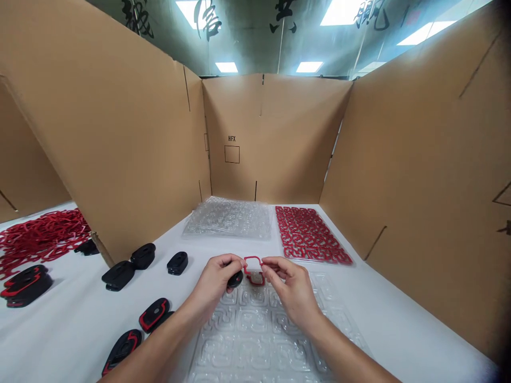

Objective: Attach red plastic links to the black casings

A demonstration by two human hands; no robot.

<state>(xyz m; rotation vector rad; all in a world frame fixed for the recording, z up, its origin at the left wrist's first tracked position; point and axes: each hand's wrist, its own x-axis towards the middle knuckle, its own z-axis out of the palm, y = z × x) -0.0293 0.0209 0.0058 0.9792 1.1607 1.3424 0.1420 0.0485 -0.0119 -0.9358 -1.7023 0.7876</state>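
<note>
Between my two hands a small red frame [253, 258] is stretched above a clear tray. My left hand [223, 274] pinches its left side and also holds a black oval piece [235, 279] under the fingers. The frame's right side is pinched by my right hand [289, 284]. Just below, another red piece [256, 280] lies at the top of the clear moulded tray [255, 354], which has rows of shaped pockets.
Cardboard walls [271, 138] stand around the white table. Stacked clear trays [229, 218] lie at the back, beside a tray of red pieces [311, 234]. Black cases [178, 263], black-and-red cases [155, 314] and a red heap [43, 236] are at the left.
</note>
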